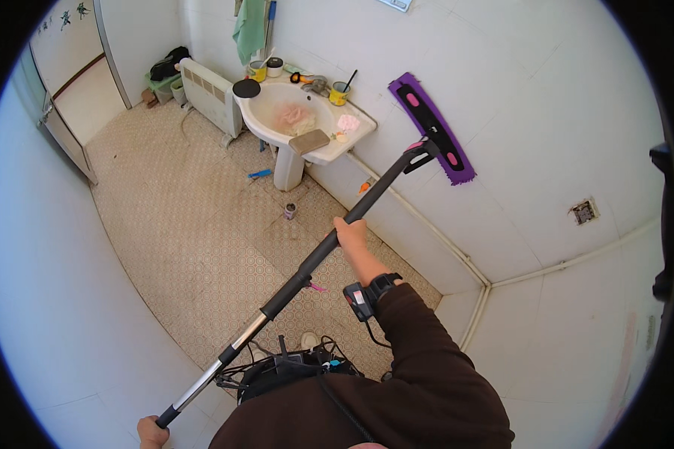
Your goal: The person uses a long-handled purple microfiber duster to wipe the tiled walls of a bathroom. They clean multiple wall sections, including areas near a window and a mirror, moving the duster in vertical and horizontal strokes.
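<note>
A long flat mop [283, 297] crosses the view from lower left to upper right, its pole part dark grey and part silver. Its purple, fringed head [457, 170] lies tilted against the white wall on the right. My left hand [152, 432] is closed around the black grip at the pole's lower end. Farther up, my right hand [350, 233] wraps round the dark grey section. A black device [358, 301] is strapped at my right wrist, with a cable hanging from it.
A white pedestal sink [266, 112] holds pinkish cloth [296, 118]; tins and a tan block sit on its rim. A white radiator [211, 97] stands beyond it. On the patterned floor lie a small can [290, 212] and a blue object [259, 174]. Pipes run along the wall.
</note>
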{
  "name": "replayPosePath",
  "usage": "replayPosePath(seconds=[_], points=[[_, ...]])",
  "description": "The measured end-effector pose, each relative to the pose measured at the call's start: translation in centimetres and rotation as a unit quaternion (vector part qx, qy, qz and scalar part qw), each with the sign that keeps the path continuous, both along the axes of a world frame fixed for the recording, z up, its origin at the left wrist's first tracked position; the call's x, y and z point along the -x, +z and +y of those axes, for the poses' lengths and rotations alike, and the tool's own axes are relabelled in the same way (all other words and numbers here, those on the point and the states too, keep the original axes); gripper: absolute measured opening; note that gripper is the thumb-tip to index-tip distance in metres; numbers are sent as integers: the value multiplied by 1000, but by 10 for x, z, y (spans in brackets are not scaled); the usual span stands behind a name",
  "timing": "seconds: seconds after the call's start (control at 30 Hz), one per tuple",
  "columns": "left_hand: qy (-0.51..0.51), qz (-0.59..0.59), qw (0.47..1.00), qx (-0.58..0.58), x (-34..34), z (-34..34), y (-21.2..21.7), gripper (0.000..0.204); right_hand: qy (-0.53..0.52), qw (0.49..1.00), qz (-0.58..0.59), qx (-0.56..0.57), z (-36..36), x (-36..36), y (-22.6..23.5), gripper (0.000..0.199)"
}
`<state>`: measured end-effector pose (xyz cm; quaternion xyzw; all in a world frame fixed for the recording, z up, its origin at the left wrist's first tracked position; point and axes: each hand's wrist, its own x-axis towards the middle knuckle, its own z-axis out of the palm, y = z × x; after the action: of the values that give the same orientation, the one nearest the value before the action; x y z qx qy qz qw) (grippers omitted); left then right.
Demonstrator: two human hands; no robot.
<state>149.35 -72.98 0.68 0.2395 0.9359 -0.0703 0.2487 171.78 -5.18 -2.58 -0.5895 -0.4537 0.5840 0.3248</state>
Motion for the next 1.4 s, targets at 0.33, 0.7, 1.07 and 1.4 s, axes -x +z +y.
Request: replayPosePath(seconds=[0.33, 0.7, 1.07, 1.4], points=[[4, -91, 993, 80, -17, -1, 27, 26, 44, 972, -227, -32, 5, 2, -37, 75], [21, -35, 995, 92, -26, 7, 42, 27, 181, 943, -142, -239, 10, -27, 52, 39], [4, -36, 993, 112, -12, 8, 49, 30, 527, 466, 599, -383, -169, -107, 381, 22], [3, -23, 993, 114, -17, 9, 47, 30, 458, 452, 579, -501, -215, -112, 408, 36]])
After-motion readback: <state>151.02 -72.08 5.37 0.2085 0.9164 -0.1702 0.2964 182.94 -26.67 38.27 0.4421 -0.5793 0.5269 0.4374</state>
